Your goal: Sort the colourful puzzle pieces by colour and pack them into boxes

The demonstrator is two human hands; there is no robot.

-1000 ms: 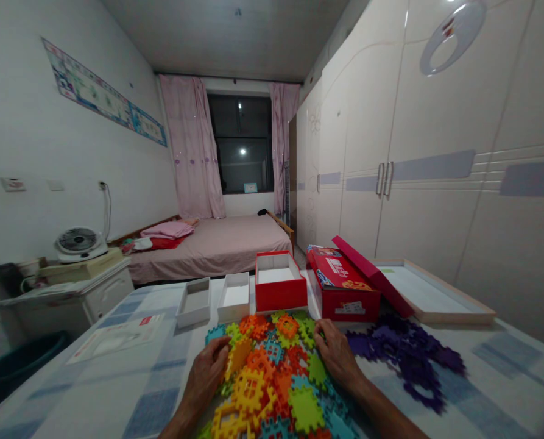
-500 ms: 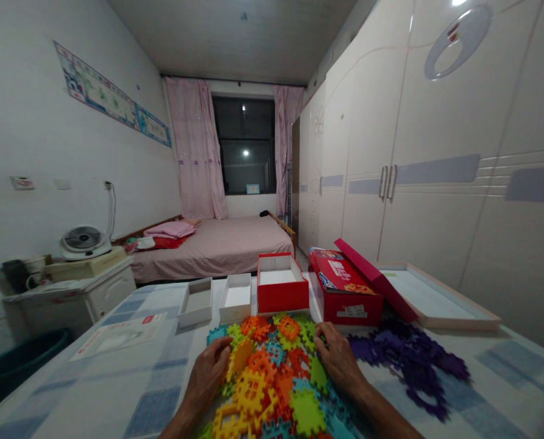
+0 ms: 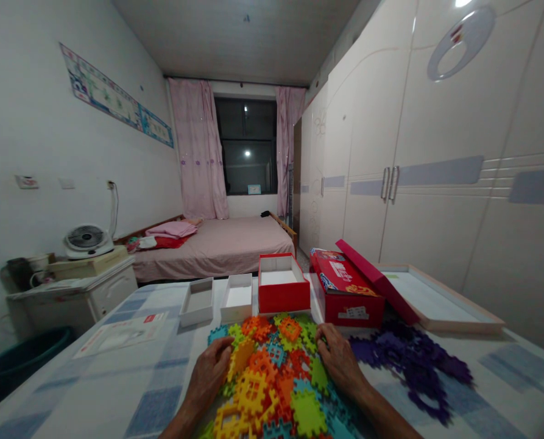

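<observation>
A heap of interlocking plastic building pieces (image 3: 262, 372) in yellow, orange, red, green and light blue lies in front of me. My left hand (image 3: 212, 366) rests at the heap's left edge, beside a yellow piece (image 3: 240, 360), its fingers loosely bent and nothing visible in them. On the opposite side, my right hand (image 3: 338, 353) lies against the edge near a green piece (image 3: 318, 373), with relaxed fingers and nothing seen held. Dark purple pieces (image 3: 409, 360) form a separate pile to the right of that hand. The undersides of both hands are hidden.
Behind the heap stand a grey-white box tray (image 3: 197, 317), a white box tray (image 3: 236, 314) and an open red box (image 3: 284, 299). A red printed box (image 3: 351, 305) has a red lid (image 3: 376, 280) leaning on it. Further right is a shallow tray (image 3: 463, 320). A printed sheet (image 3: 123, 334) lies left.
Both hands stay in place at the sides of the heap. The whole view has shifted slightly; no piece has visibly moved.
</observation>
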